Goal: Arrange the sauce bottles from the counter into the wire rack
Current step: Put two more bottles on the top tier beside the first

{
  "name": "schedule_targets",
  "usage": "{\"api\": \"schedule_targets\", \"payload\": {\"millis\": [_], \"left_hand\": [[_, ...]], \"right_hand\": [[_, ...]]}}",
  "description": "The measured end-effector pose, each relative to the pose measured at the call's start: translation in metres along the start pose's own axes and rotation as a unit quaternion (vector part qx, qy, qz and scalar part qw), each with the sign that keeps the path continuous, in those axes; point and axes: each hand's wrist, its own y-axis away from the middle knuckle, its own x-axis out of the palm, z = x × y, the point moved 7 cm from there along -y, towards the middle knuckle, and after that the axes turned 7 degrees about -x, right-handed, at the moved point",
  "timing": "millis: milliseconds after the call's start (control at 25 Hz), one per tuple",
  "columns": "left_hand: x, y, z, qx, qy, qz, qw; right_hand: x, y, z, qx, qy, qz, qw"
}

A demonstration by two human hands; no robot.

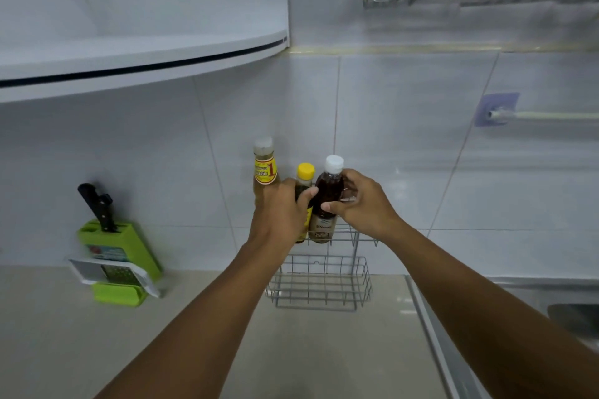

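The task appears nearly finished, judged by what is shown: no sauce bottle is seen left on the counter [201, 317], and three bottles are grouped at the upper tier of the wire rack [319, 282], which stands against the tiled wall [405, 155]; the lower basket of the rack holds nothing. The tall amber bottle with the yellow-and-red neck label [265, 168] is placed at the left, the small yellow-capped bottle [305, 176] in the middle, and the dark bottle with the white cap [329, 201] at the right, its base level with the upper tier's wires, though whether it is fully seated cannot be told. The left hand [282, 214] is wrapped around the lower bodies of the left and middle bottles, with its thumb touching the dark bottle. The right hand [363, 201] is closed on the dark bottle, thumb in front and fingers behind. What is probably left is settling and releasing. A green knife block [116, 256] with a white grater leaned on it is set well to the left, out of the way, and a sink edge [453, 334] runs at the right. Nothing is seen blocking the rack.
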Motion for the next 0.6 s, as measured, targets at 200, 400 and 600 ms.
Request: {"api": "schedule_targets", "payload": {"millis": [200, 400, 600], "left_hand": [[-0.022, -0.001, -0.004, -0.012, 0.055, -0.015, 0.998], [-0.037, -0.004, 0.002, -0.04, 0.055, -0.028, 0.997], [-0.035, -0.003, 0.003, -0.047, 0.06, -0.022, 0.997]], "right_hand": [[0.006, -0.001, 0.004, -0.008, -0.009, 0.024, 1.0], [0.011, -0.002, 0.008, -0.013, -0.003, 0.047, 0.999], [0.012, -0.001, 0.009, -0.006, 0.004, 0.038, 0.999]]}}
